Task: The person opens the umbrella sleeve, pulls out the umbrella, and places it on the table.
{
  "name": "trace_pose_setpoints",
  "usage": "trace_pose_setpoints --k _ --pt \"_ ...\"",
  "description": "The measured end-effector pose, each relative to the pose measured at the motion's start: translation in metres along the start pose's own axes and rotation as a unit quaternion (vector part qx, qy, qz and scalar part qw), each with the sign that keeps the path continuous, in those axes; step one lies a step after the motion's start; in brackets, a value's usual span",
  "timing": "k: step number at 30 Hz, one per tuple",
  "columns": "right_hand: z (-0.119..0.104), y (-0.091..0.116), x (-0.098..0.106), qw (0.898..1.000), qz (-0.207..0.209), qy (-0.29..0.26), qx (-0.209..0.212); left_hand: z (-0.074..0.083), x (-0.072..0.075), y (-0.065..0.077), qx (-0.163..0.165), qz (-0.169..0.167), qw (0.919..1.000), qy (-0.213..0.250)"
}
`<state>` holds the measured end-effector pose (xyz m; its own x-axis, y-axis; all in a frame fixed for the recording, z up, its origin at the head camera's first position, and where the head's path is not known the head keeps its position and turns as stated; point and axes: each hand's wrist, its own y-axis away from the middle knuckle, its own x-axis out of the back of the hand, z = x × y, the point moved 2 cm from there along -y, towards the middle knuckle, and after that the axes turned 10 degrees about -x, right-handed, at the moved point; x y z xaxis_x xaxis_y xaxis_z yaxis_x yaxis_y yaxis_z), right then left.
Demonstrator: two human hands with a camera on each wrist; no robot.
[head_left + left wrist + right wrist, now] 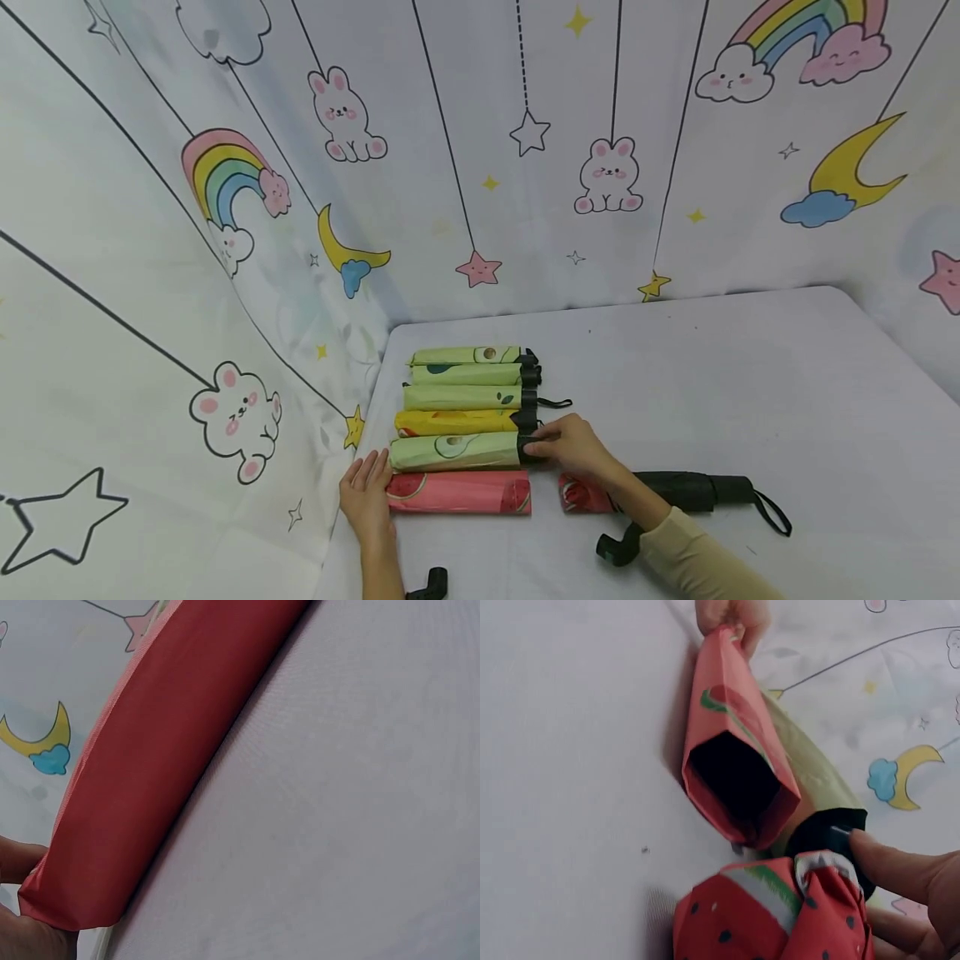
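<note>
My right hand pinches the black end of a green avocado-print folded umbrella, with the thumb on top in the right wrist view. Just below it lies a red watermelon-print umbrella sleeve, its right end a dark opening in the right wrist view. At the left ends of these two, my left hand has its fingers extended and touches them. In the left wrist view a finger and part of the hand meet the end of the red sleeve.
Above them lie a yellow folded umbrella and several green ones, side by side. Under my right forearm is a red and black folded umbrella with a strap. Black hooked handles lie near the front. Printed cloth walls surround the white table.
</note>
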<state>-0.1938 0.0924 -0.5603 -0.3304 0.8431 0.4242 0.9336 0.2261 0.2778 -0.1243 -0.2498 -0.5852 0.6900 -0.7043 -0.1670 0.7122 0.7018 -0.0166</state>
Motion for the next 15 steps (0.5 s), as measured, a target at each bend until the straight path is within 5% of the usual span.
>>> trace_pose_setpoints --k 6,15 --pt "-0.0011 0.0026 0.0016 0.993 0.006 -0.111 -0.049 0.0003 0.0001 0.0002 0.002 -0.002 1.0 0.004" --pt "-0.0026 0.0028 0.004 0.983 0.018 -0.161 -0.083 0.0015 -0.0004 0.0004 0.008 -0.001 0.9998 0.017"
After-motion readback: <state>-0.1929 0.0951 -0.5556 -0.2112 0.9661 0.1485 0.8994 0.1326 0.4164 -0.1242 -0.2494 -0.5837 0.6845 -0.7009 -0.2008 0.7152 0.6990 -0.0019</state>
